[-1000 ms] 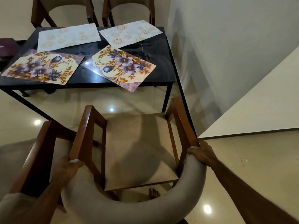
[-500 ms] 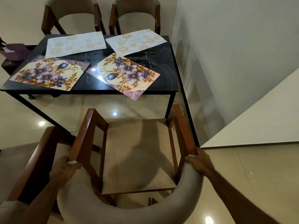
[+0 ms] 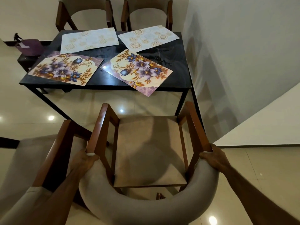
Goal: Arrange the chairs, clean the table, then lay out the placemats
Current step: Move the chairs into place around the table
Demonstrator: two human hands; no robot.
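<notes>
Both hands, left (image 3: 85,161) and right (image 3: 214,159), have fingers curled round the chair (image 3: 146,151) backrest (just short of the surface (image 3: 175,62)); pushed carelessly, its arm could knock the overhanging mat (image 3: 138,70).

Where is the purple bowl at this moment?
In the head view the purple bowl is far left, on a low dark stand beside the black table's left end.
</notes>
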